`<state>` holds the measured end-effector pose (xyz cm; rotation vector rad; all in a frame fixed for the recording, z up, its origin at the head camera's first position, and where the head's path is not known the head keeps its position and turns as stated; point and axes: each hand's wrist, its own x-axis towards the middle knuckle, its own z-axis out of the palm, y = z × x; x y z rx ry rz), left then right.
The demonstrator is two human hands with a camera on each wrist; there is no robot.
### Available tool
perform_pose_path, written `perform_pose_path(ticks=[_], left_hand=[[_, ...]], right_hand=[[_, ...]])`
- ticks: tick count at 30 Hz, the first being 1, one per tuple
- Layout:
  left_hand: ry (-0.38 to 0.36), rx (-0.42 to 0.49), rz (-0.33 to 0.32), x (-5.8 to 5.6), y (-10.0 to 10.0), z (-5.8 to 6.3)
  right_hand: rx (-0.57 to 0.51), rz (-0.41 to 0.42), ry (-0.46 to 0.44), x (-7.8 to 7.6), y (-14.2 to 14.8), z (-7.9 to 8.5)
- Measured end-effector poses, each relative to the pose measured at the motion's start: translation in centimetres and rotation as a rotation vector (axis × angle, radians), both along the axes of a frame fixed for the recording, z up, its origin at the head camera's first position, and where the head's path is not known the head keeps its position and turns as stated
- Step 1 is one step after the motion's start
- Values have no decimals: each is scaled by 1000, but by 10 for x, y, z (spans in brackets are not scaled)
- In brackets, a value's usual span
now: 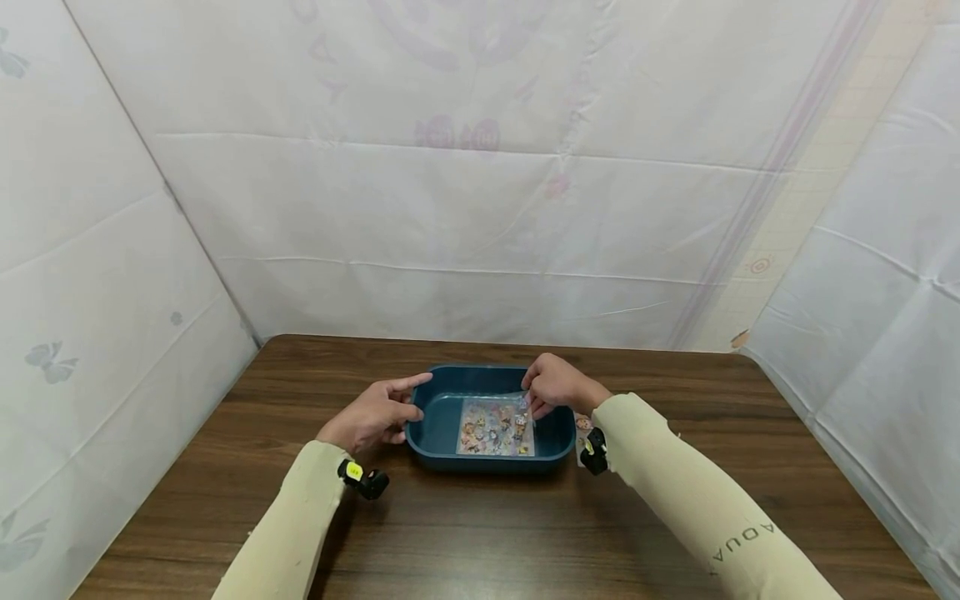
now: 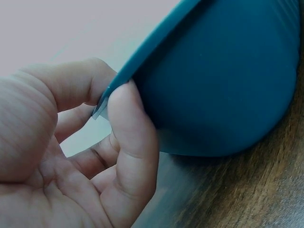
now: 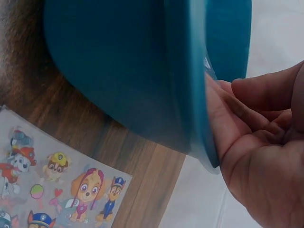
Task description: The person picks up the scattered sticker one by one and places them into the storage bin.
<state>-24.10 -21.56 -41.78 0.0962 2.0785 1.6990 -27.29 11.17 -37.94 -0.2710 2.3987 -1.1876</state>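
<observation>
A dark blue rectangular basin (image 1: 491,464) stands on the table, its outer wall (image 2: 223,80) filling much of the left wrist view. My left hand (image 1: 375,414) grips the basin's left rim between thumb and fingers. Inside the basin lies a clear sticker sheet (image 1: 487,429) with small cartoon figures. Reaching over the right rim, my right hand (image 1: 553,386) pinches this sheet near its upper right corner; clear film shows by the fingers in the right wrist view. The right fingertips are partly hidden there behind the basin wall (image 3: 123,61).
Just right of the basin, more sticker sheets (image 3: 71,190) with cartoon dogs lie on the table, partly covered by my right wrist in the head view. The brown wood table (image 1: 480,533) meets white sheeting (image 1: 465,217) at its back and sides.
</observation>
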Motion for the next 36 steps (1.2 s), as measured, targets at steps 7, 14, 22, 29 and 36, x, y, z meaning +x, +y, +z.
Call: perform_pose_path(ticks=[7,14,22,29,36], left_hand=[[-4,-1,6,0,0,1],[-6,-9,-2,-1,-1,3],[-20,-11,13,-2,-2,3],[-10,-22,18,-3,-6,2],[-14,-19,20,-2,-8,1]], right_hand=[[36,-6,22,0,1,2],[112,-11,92,1,2,6],[88,-30,122,2,4,6],[-53,-47,92,6,8,8],[-135,-33,54,7,19,12]])
